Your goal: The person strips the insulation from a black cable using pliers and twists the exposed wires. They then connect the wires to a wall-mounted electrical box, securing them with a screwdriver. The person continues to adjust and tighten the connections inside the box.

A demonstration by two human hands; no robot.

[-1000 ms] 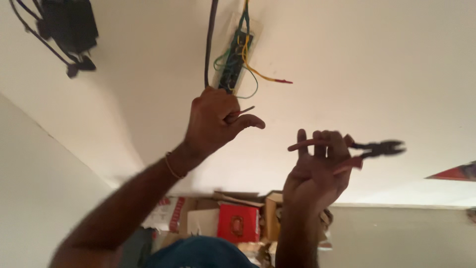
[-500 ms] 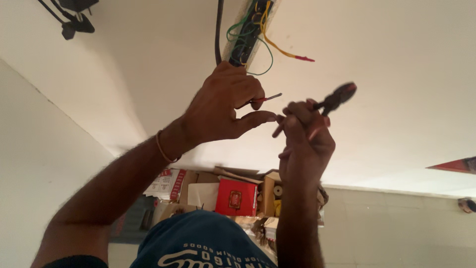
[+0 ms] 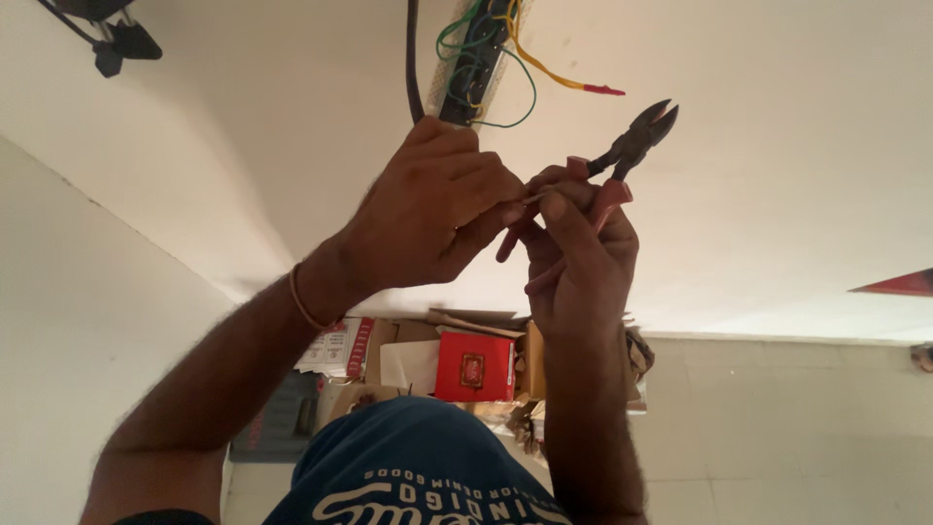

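Both hands have drawn together since a second ago, when they were well apart; the cutters, which then lay level out to the right, now point up toward the upper right of the frame.

At the upper left a black fitting (image 3: 115, 41) hangs from the ceiling (image 3: 777, 194). Left of centre, the left hand (image 3: 428, 209) is closed, fingertips pinched on a thin wire end (image 3: 533, 197) that shows only as a short pale stub between the two hands. Above it, at top centre, sits a junction strip (image 3: 473, 60) with green and yellow wires (image 3: 515, 68) looping out, a red-tipped lead (image 3: 603, 90) trailing right, and a dark cable (image 3: 413, 58) running down beside it.

Just right of centre, the right hand (image 3: 580, 258) is wrapped around the red handles of the side cutters (image 3: 637, 136), its forefinger also touching the wire end; the cutter's blades look nearly closed and clear of the wire.

At the bottom centre, cardboard and a red box (image 3: 473, 367) lie on a shelf beyond a blue garment.

To do this well, I would judge the pinch should stay steady near the wire's tip, with the blades brought square to it and squeezed lightly, wrists kept still overhead.
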